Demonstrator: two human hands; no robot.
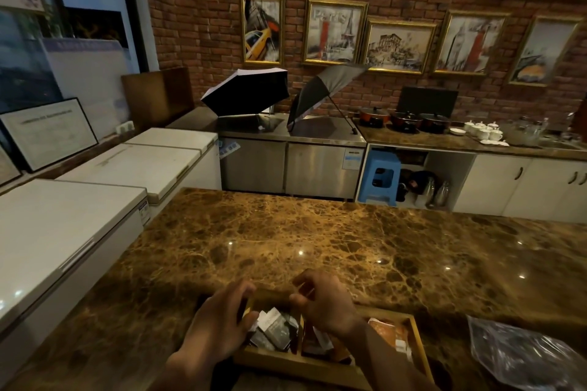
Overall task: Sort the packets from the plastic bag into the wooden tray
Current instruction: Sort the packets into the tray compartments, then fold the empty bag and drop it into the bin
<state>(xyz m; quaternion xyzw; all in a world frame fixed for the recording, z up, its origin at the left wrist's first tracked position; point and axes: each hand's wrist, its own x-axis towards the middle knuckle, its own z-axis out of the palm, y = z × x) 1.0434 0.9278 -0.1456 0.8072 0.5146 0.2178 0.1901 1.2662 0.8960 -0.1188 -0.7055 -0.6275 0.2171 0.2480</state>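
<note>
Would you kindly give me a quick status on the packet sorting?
Both hands, left and right, over wooden tray; grips unclear. Packets already in compartments. Plastic bag lies right. Nothing blocking.

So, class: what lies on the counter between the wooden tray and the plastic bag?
Nothing: in the head view, only bare marble counter separates the wooden tray from the plastic bag to its right.

At the bottom centre of the frame the wooden tray [320, 367] sits on the worktop [317, 238], packets [273, 332] lying in its compartments. My left hand [219, 327] is over its left end, my right hand [324, 301] over the middle. The plastic bag [524, 355] lies at lower right, apart from the tray.
</note>
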